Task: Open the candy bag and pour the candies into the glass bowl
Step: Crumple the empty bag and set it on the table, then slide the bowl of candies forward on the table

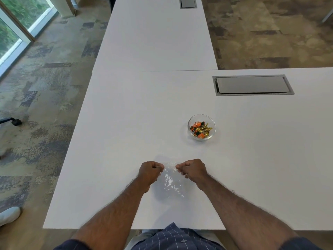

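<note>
A clear plastic candy bag lies flat on the white table near its front edge, and looks empty. My left hand pinches the bag's top left corner. My right hand pinches its top right corner, so the bag's upper edge is stretched between them. The glass bowl stands farther back and to the right, apart from both hands. Inside it are several wrapped candies in orange, gold and dark wrappers.
A grey cable hatch is set into the white table at the back right. A second table joins behind, with another hatch. A chair caster and a white shoe are on the carpet at left.
</note>
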Tool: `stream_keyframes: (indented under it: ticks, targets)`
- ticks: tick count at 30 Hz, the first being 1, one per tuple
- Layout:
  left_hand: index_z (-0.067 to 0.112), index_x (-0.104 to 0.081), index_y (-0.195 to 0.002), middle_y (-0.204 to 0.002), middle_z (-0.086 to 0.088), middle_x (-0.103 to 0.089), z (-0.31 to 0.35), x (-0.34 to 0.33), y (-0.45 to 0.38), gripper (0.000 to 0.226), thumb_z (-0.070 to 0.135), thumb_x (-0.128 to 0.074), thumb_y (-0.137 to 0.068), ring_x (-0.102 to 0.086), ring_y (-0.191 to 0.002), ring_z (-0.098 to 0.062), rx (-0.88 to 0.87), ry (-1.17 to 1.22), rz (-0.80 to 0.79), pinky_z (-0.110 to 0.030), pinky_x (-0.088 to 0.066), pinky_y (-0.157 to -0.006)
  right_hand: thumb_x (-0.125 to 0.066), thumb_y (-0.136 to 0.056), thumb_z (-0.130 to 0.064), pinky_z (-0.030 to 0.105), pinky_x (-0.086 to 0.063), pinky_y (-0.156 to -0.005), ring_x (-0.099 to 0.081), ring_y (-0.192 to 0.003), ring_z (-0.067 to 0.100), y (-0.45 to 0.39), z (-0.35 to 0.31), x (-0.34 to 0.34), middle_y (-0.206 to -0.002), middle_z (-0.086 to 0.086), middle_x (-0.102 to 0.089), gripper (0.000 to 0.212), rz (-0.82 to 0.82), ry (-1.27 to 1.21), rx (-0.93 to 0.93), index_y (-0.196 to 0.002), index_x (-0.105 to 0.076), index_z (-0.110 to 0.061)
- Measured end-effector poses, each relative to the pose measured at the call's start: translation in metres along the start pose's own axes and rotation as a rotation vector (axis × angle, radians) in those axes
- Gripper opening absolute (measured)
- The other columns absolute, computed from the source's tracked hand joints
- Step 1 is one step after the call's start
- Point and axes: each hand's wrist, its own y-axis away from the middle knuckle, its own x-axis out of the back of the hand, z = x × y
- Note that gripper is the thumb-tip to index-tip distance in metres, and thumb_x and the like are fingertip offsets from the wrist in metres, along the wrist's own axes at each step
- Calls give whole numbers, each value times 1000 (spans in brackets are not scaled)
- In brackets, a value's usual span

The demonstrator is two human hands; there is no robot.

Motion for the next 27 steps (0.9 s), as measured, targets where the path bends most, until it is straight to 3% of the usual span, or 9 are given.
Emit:
stream_keyframes:
  ticks: [4, 10, 14, 17, 21, 23, 27]
  targets:
    - [14, -72, -75, -73, -1, -66, -3, -1, -11, 12, 9, -66, -84, -57, -67, -15, 9, -39, 40, -26, -46, -63, -83, -76, -26, 27, -57, -60, -61, -56, 12, -11, -2, -9, -65, 3, -73, 13, 23, 91, 15, -71, -79, -15]
    - [19, -70, -84, -93, -6, -72, -4, -4, -22, 1, 18, -69, -83, -61, -69, -15, 10, -80, 106, -26, -52, -63, -87, -71, -31, 41, -59, -84, -66, -79, 19, -18, 0, -13, -85, 4, -71, 45, 7, 140, 20, -106, -71, -8]
    - [15, -64, -115, -112, -8, -67, 0, -6, -26, 37, 26, -72, -80, -65, -101, -25, 15, -207, 131, -33, -54, -88, -84, -74, -35, 38, -57, -86, -69, -91, 23, -21, -2, -9, -94, 5, -73, 57, 52, 173, 31, -121, -63, -9]
    - [13, -56, -129, -129, -13, -54, 6, -7, -26, 56, 37, -71, -80, -57, -117, -30, 29, -300, 223, -37, -50, -97, -78, -79, -41, 28, -50, -79, -62, -90, 17, -23, -7, -1, -94, -2, -67, 59, 113, 197, 37, -127, -59, -12]
    - [12, -54, -132, -137, -15, -48, 29, -15, -28, 53, 39, -63, -87, -47, -127, -32, -95, -291, 279, -44, -44, -105, -67, -88, -31, 32, -49, -84, -58, -90, 17, -32, -13, 21, -83, -9, -62, 52, 257, 136, 19, -135, -52, -14]
    - [12, -55, -132, -137, -14, -50, 46, -23, -30, 47, 35, -60, -91, -50, -126, -30, -202, -275, 240, -40, -42, -108, -61, -90, -24, 34, -49, -85, -59, -92, 20, -37, -15, 35, -79, -11, -60, 46, 372, 85, 17, -134, -53, -12]
    - [16, -54, -136, -143, -6, -52, 80, -42, -40, 40, 28, -50, -98, -57, -121, -22, -286, -225, 74, -28, -40, -105, -55, -94, -26, 36, -49, -86, -61, -98, 27, -47, -25, 64, -97, 4, -65, 39, 566, -65, 1, -130, -51, -10]
